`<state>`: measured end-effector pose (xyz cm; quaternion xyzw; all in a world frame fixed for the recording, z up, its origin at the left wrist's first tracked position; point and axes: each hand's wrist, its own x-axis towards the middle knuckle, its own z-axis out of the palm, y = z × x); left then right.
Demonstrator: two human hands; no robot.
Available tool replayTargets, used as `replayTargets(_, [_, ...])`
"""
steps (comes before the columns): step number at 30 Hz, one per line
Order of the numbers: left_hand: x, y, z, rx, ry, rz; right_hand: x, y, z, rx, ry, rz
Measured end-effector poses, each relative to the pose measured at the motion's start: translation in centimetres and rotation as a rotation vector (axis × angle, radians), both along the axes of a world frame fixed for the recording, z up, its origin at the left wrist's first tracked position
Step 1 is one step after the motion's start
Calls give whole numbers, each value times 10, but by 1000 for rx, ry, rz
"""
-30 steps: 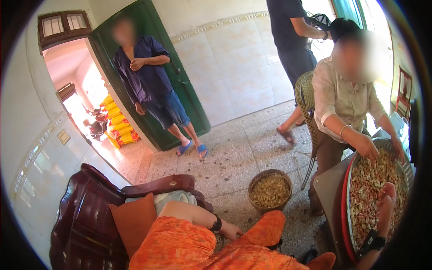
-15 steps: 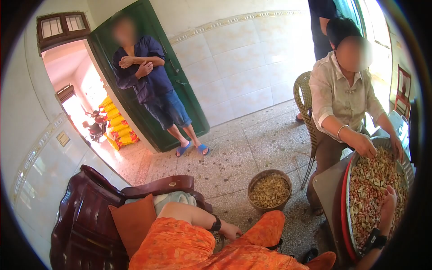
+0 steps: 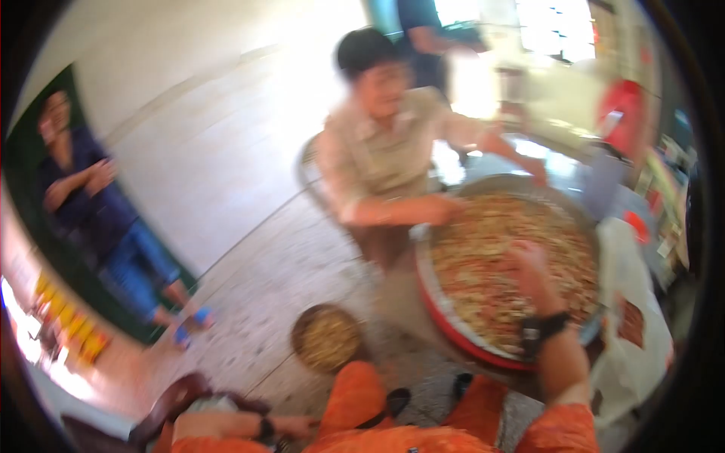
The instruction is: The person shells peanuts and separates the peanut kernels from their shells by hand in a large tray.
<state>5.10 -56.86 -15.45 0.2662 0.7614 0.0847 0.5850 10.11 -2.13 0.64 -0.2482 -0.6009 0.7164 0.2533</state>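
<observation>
A wide round metal pan [image 3: 587, 214] holds reddish peanuts [image 3: 483, 260] mixed with pale shells. My right hand [image 3: 529, 264], with a dark band at the wrist, is over the peanuts, seemingly touching them. Motion blur smears its fingers, so whether they hold anything is unclear. Down by my orange-clad thigh is my left hand [image 3: 296, 427], its fingers blurred and partly hidden. Across the pan, a co-worker's hand [image 3: 445, 209] is at the left rim and the other hand [image 3: 538, 172] at the far rim.
A bucket [image 3: 300, 349] of pale shells stands on the floor left of the pan. Past the pan's right side hangs a whitish plastic bag [image 3: 630, 302]. One person [image 3: 91, 181] leans near the green door [image 3: 26, 143]; another [image 3: 423, 38] stands behind the seated co-worker [image 3: 385, 151].
My view has swung right, so the pan and co-worker are nearer the centre. My right hand is still over the peanuts, my left still beside my thigh. The picture has blurred.
</observation>
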Motion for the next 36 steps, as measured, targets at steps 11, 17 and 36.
replayTargets(11, [-64, 94, 49, -36, 71, -216, -11, -4, -5, 43, -75, 58])
replayTargets(17, [-84, 134, 84, 30, 139, -439, -11, 2, -10, -75, 58, 82])
replayTargets(36, [-73, 522, 232, 831, 432, -132, -5, 39, -10, -389, 243, -515])
